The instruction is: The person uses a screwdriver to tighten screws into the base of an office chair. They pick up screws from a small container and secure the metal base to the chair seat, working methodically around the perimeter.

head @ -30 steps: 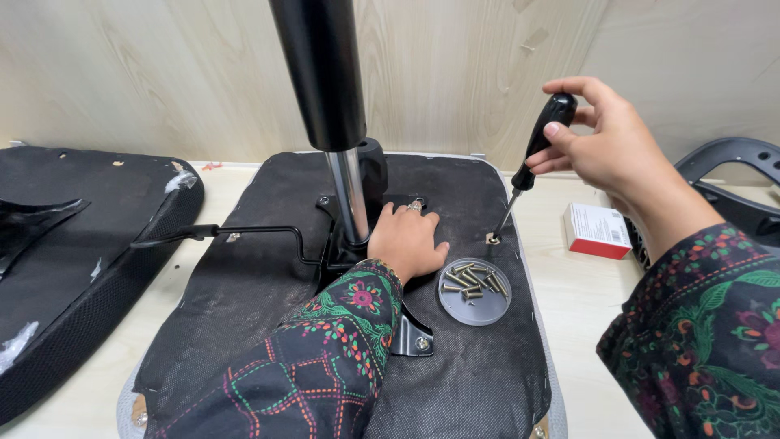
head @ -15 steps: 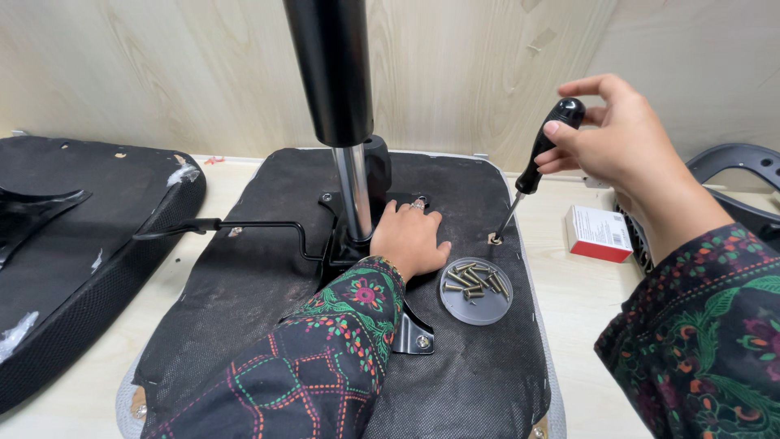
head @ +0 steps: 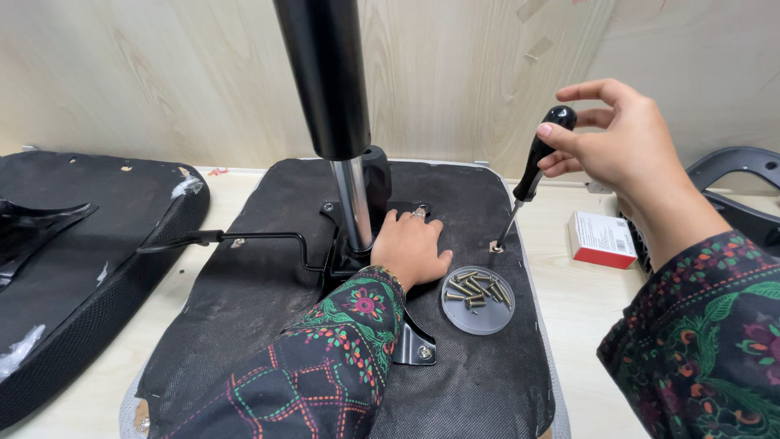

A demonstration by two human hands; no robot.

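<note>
At the upper right of the frame the right hand (head: 626,146) grips the black handle of a screwdriver (head: 532,175), fingers wrapped around its top, the shaft slanting down so the tip meets a screw hole (head: 495,245) in the upturned chair seat (head: 268,309) at centre. The left hand (head: 413,248) lies open, palm down, on the black metal bracket beside the gas lift column (head: 329,97) that rises through the upper middle. Just right of that hand, a grey round lid (head: 478,299) holding loose screws rests on the seat. A red and white box (head: 601,239) sits on the counter (head: 581,325) at right, and another seat pad (head: 73,260) lies at left
</note>
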